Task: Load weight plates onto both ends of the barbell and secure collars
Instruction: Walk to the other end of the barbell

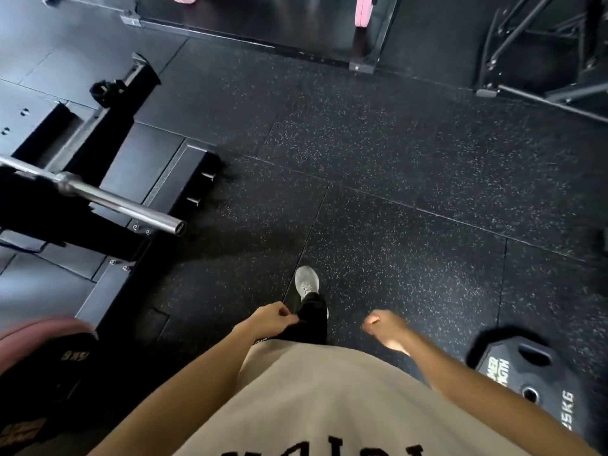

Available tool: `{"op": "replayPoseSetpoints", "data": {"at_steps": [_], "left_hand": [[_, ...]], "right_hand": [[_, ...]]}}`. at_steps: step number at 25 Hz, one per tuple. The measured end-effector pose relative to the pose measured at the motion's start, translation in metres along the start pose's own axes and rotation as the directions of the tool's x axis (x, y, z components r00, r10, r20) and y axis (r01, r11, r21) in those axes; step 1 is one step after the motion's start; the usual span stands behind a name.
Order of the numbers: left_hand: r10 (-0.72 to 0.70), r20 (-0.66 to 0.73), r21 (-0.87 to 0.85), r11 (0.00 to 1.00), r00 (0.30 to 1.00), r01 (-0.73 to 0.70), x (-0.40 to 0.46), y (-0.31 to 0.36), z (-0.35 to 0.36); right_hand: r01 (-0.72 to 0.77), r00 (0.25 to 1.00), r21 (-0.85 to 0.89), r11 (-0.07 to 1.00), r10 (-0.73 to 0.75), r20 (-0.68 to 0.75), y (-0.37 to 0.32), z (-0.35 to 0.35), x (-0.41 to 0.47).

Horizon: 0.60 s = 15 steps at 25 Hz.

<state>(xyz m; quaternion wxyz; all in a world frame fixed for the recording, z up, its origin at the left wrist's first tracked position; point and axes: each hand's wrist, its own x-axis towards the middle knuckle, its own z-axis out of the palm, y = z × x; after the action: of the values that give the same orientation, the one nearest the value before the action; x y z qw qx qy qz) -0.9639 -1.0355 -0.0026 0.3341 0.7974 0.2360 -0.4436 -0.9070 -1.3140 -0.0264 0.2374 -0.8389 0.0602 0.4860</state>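
One barbell (98,195) juts in from the left edge of the floor view, its smooth steel sleeve bare, resting on a black rack (108,179). A black collar (102,92) sits on a peg of the rack, farther back. Two black weight plates show: one round rubber plate (526,383) lying flat on the floor at the right, marked 15KG, with grip slots and a centre hole, and another black plate (69,360) at the lower left, also lettered, just beside a blurred pink plate (42,330). Two more pink plates (363,9) hang at the top edge.

The floor (394,166) is black rubber tile, speckled white, with straight seams; dark steel frames stand along the far side.

Both hands hold nothing. The left hand (271,319) and the right hand (381,322) hang in front of a beige shirt (312,399), fingers curled into loose fists. One grey shoe (306,283) steps forward between them.
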Motion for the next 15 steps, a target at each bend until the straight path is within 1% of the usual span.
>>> {"op": "replayPoseSetpoints", "data": {"at_steps": [2,4,6,8,9,11,13,15], "left_hand": [[-0.024,0.006,0.007,1.0,1.0,0.024,0.034,0.017,-0.023],[-0.039,-0.01,-0.006,0.999,0.999,0.039,0.069,0.041,-0.067],[-0.02,-0.036,0.013,1.0,0.999,0.021,0.1,0.068,-0.122],[0.003,-0.064,0.001,1.0,0.998,-0.003,0.128,0.093,-0.183],[0.007,-0.081,-0.021,1.0,0.997,-0.008,0.142,0.104,-0.213],[0.0,-0.106,-0.06,0.998,0.994,-0.006,0.163,0.124,-0.259],[-0.034,-0.1,-0.131,0.991,0.994,0.021,0.192,0.144,-0.299],[-0.078,-0.073,-0.22,0.974,0.994,0.06,0.224,0.168,-0.329]], "right_hand": [[-0.023,0.999,-0.043,0.999,0.025,0.039,-0.02,-0.02,0.028],[-0.038,0.998,-0.054,0.998,0.04,0.047,-0.057,-0.057,0.061],[-0.01,1.0,-0.031,0.999,0.01,0.007,-0.104,-0.109,0.091],[0.028,0.997,0.008,1.0,-0.028,-0.074,-0.156,-0.165,0.122],[0.041,0.993,0.02,0.999,-0.038,-0.11,-0.18,-0.192,0.14],[0.066,0.988,0.03,0.997,-0.061,-0.14,-0.222,-0.233,0.169],[0.085,0.989,-0.01,0.996,-0.085,-0.123,-0.26,-0.267,0.206],[0.092,0.992,-0.06,0.994,-0.097,-0.076,-0.296,-0.296,0.247]]}}
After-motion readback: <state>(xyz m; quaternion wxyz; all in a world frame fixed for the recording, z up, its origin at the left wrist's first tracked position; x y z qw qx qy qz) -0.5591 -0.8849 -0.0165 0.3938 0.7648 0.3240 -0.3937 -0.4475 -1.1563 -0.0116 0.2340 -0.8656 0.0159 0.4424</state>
